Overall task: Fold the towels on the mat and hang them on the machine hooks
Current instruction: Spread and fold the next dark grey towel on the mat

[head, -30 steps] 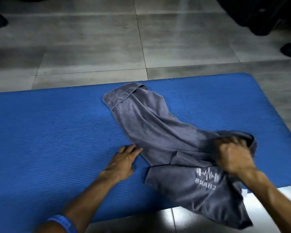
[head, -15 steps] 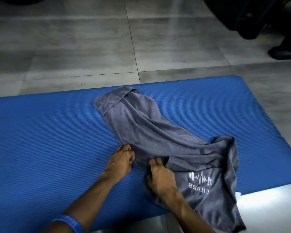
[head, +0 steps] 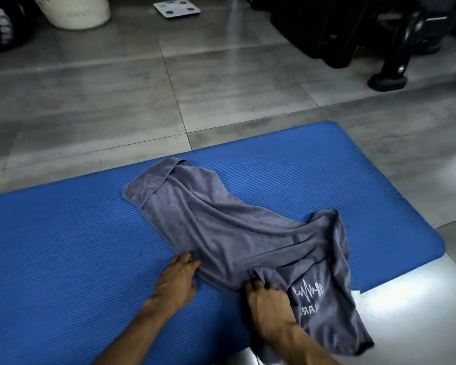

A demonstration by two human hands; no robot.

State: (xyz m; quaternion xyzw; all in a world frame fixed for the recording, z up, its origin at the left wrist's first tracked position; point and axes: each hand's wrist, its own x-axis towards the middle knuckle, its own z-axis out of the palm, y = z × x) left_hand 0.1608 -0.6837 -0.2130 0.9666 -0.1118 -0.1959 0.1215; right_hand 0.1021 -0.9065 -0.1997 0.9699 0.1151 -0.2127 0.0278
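Since a moment ago, both the left hand [head: 178, 279] and right hand [head: 269, 301] have gripped the towel's [head: 234, 233] near edge.

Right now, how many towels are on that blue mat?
1. A single grey towel lies rumpled across the blue mat, its near end hanging off onto the floor. Another could be hidden under its folds.

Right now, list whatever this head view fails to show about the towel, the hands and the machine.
- Grey towel: its underside and inner folds are hidden by its own bunched layers.
- Printed logo: partly covered by a fold and the right hand.
- Left hand: fingertips tucked at the towel's edge, so the grip is unclear.
- Black machine: cut off by the top edge and dark; no hooks can be made out.
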